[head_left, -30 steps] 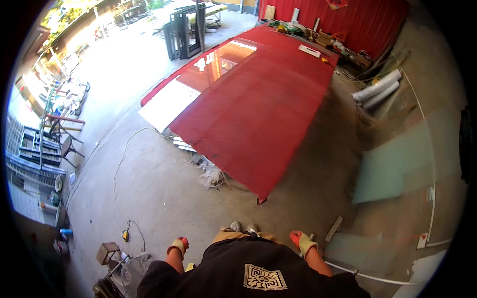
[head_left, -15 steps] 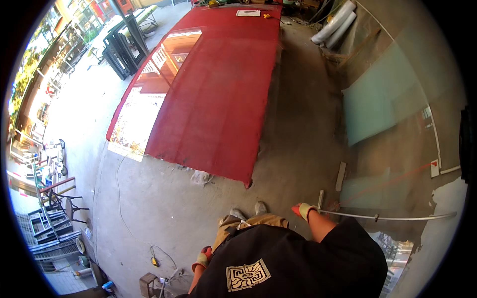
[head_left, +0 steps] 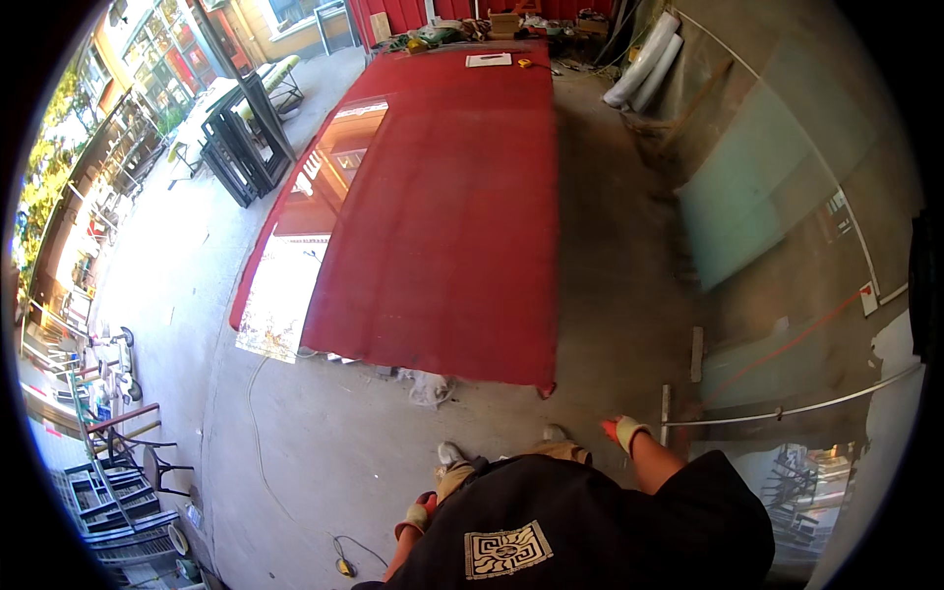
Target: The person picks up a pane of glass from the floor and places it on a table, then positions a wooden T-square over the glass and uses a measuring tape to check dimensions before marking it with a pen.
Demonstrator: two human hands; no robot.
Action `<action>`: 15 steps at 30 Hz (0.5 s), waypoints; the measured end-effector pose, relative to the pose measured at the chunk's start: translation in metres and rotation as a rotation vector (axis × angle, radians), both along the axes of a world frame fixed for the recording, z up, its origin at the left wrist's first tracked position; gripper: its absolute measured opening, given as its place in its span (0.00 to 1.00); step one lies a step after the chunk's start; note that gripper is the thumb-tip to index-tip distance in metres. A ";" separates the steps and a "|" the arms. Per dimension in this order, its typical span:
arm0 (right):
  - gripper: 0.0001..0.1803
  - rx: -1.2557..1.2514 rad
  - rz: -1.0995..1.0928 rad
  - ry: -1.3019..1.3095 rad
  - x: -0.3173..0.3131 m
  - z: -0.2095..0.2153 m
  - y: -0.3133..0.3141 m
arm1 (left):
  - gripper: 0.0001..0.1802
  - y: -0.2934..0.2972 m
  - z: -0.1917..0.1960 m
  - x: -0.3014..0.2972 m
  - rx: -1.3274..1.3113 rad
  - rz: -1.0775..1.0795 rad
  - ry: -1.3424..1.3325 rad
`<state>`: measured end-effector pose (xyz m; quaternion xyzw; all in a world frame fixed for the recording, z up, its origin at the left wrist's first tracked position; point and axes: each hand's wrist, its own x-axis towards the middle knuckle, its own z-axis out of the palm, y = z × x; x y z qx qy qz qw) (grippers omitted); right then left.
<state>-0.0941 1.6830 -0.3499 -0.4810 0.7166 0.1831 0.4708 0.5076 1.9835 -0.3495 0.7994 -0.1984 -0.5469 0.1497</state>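
My left hand, in a cream glove with red fingers, hangs beside my left thigh. Its fingers are a small patch partly against my clothing, and I cannot make out how they are bent. My right hand, gloved the same way, is held out to the right above the floor, fingers loosely apart with nothing in them. Ahead stands a long table with a red cover. A narrow reflective pane lies along its left edge, mirroring a building. The table's near right corner is closest to my right hand.
Large glass sheets lean along the right wall, with a pale bar across them. Dark frames stand left of the table. Crumpled clear plastic lies under its near edge. A cord runs over the floor; chairs stand far left.
I have stepped and turned slightly, so the table sits lower and further right in view. My feet have moved apart. Both hands have swung a little with my body.
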 end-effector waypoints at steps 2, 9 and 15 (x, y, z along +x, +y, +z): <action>0.38 0.003 -0.008 0.014 0.019 -0.013 0.025 | 0.30 -0.002 0.013 0.045 -0.020 0.079 0.042; 0.34 0.055 -0.168 -0.120 0.142 -0.030 0.114 | 0.27 -0.005 0.057 0.207 0.192 0.483 0.287; 0.31 -0.015 -0.067 -0.110 0.222 0.038 0.088 | 0.23 0.010 0.028 0.303 0.202 0.624 0.271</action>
